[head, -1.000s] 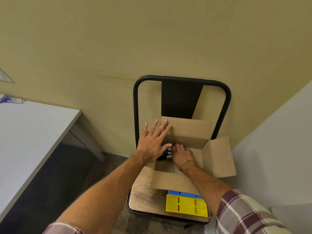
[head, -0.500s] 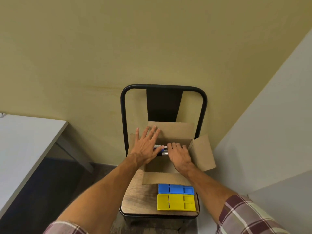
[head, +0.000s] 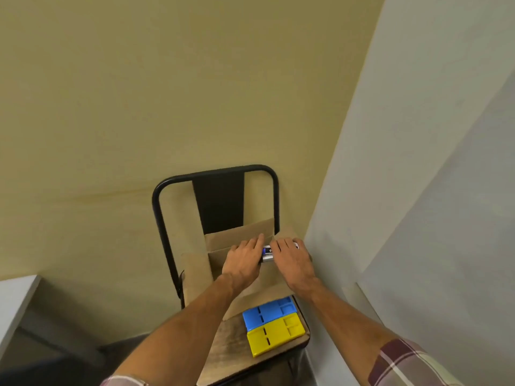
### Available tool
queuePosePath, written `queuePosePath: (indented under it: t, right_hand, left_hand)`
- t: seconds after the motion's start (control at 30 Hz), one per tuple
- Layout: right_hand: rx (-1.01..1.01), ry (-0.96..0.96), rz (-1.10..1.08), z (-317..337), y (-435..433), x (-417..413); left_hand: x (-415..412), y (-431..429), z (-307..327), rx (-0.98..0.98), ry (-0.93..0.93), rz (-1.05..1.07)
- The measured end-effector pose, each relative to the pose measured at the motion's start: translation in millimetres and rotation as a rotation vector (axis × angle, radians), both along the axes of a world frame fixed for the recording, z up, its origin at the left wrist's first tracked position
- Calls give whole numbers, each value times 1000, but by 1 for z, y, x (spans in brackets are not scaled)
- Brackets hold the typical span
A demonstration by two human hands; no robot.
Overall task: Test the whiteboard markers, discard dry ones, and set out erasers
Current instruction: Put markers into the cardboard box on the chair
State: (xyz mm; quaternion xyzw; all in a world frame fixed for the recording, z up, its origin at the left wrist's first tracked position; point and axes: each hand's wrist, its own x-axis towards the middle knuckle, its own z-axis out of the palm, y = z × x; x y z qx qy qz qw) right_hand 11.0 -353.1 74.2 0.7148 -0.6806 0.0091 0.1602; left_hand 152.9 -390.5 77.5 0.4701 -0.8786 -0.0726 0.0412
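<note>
Early stage, by my read: nothing is tested, nothing discarded. The markers (head: 267,253), a small bundle with dark and silver barrels, sit at the mouth of the open cardboard box (head: 195,274), between the two hands. The box stands on the seat of a black-framed chair (head: 156,207) against the wall.

The right hand (head: 292,259) covers the bundle's right end with its fingers curled down over it, so it looks like a grip. The left hand (head: 242,260) is at the bundle's left end, its fingers close together and reaching onto the back flap. Can't tell whether it grips the markers or only steadies them.

A blue block (head: 269,312) and a yellow block (head: 274,337) lie side by side and touching on the seat, just in front of the box. They are likely the erasers, not yet set out. Still to do: lift the markers out, test each, bin the dry ones, place the erasers.

Versus a second ago, the left fingers were fanned wide on the back flap and are now drawn together. The right hand was down inside the box and has come up to the rim, and the markers sit higher. The view has swung, so only a corner of the tabletop (head: 14,302) shows at lower left.
</note>
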Motion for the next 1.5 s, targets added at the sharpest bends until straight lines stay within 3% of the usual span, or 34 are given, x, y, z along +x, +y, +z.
queuePosePath:
  t: [0.2, 0.33, 0.4, 0.47, 0.63, 0.73, 0.83, 1.0, 1.23, 1.5]
  right_hand:
    - [-142, -66, -58, 12, 41, -7]
    - [-165, -236, -99, 7, 86, -29]
    - [-150, -483, -216, 8, 116, -38]
    - [-188, -864, -392, 10, 145, -44]
    - [-500, -1841, -747, 23, 194, -48]
    - [-662, -2190, -787, 22, 220, -59]
    - [-720, -2237, -826, 25, 247, -69]
    - [-737, -2096, -883, 24, 298, -85]
    - [-959, -2047, -799, 1, 370, -88]
    - [-1075, -1948, -931, -22, 453, -79]
  left_hand:
    - [-23, 26, 16, -118, 10, -180]
    - [-33, 45, 16, -198, 26, -284]
    - [-39, 56, 12, -182, -1, -347]
    - [-46, 70, 13, -224, -23, -408]
    - [-73, 112, 18, -243, -15, -560]
    - [-99, 133, 8, -301, -17, -691]
    - [-119, 160, 9, -279, 0, -719]
    - [-142, 206, 4, -227, 34, -779]
    - [-165, 265, -12, -129, 73, -859]
    - [-178, 339, -34, -36, 118, -1026]
